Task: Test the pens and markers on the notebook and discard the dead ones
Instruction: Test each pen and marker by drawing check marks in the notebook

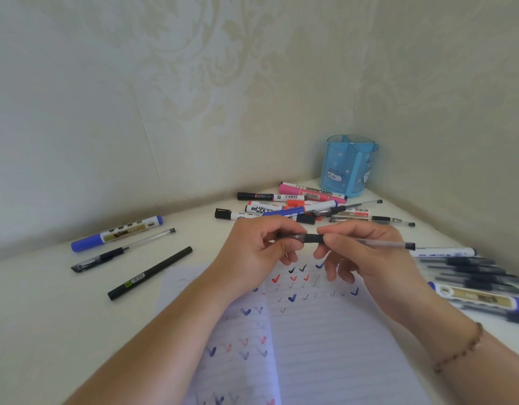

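Observation:
Both hands hold one clear gel pen level above the open notebook. My left hand pinches the pen's black cap end. My right hand grips the grip section, and the clear barrel sticks out to the right. Whether the cap is on or partly off is hidden by the fingers. The notebook's lined pages carry many black, red and blue tick marks. A heap of markers and pens lies behind the hands.
On the left lie a blue-capped marker, a clear gel pen and a black pen. Several dark pens and markers sit in a row on the right. A blue pen holder stands in the wall corner.

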`<move>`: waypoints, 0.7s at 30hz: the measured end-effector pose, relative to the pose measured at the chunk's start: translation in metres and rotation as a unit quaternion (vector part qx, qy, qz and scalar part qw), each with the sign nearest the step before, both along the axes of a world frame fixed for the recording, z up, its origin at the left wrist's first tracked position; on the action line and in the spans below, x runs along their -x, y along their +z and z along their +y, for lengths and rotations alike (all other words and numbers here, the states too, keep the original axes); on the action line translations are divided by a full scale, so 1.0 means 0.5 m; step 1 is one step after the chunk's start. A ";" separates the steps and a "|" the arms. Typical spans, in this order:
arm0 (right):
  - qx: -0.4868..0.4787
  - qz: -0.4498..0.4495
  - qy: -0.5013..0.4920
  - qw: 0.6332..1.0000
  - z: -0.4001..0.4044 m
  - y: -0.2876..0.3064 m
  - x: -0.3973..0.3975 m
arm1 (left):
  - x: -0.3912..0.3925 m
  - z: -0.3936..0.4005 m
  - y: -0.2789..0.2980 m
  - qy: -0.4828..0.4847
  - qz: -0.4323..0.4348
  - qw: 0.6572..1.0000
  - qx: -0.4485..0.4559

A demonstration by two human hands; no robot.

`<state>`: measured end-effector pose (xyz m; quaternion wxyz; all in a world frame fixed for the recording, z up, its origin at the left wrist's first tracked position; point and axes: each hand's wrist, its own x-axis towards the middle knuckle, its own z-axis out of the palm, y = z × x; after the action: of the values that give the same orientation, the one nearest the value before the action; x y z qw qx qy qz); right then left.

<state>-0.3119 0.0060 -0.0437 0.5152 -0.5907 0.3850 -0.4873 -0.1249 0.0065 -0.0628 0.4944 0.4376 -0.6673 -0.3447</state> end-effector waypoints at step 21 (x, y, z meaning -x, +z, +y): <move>0.215 0.494 -0.152 0.829 -0.086 0.063 0.141 | -0.027 -0.043 -0.031 0.175 -0.262 0.944 0.095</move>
<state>-0.3826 -0.0368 -0.0124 0.0355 -0.7825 0.5584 -0.2731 -0.1115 -0.0148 -0.0785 0.3942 0.5731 -0.7158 -0.0609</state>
